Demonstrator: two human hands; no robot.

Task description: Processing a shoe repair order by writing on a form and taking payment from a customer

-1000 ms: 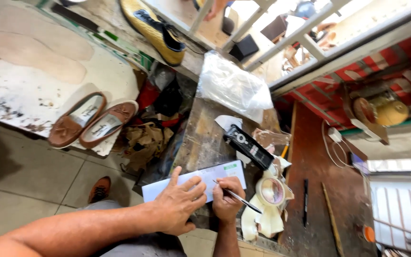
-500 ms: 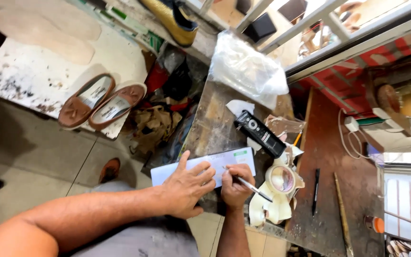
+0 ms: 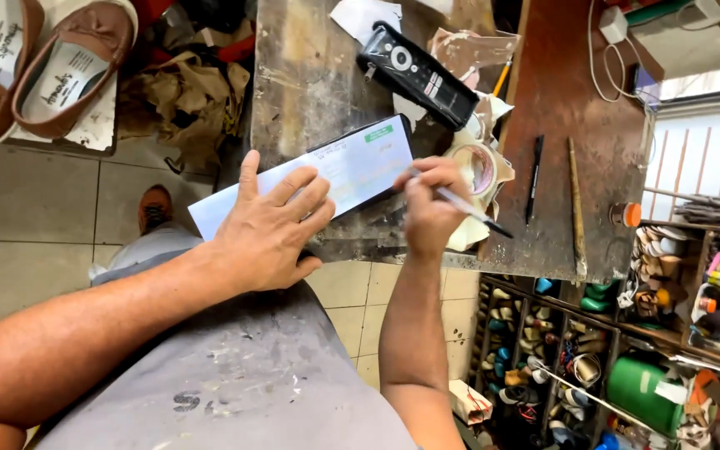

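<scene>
Shelves (image 3: 593, 333) hold small jars; right hand (image 3: 428, 208) grips pen (image 3: 460, 202).

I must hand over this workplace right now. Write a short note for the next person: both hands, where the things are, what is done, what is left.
Left hand: flat on the white paper slip, pinning it to the worn workbench.
Right hand: holds a pen, tip at the slip's right end.
Nearby: black remote control above the slip, tape roll right of it, brown shoes far left.
Done: slip laid flat and held.
Left: any writing is too small to read, so progress cannot be judged.
</scene>
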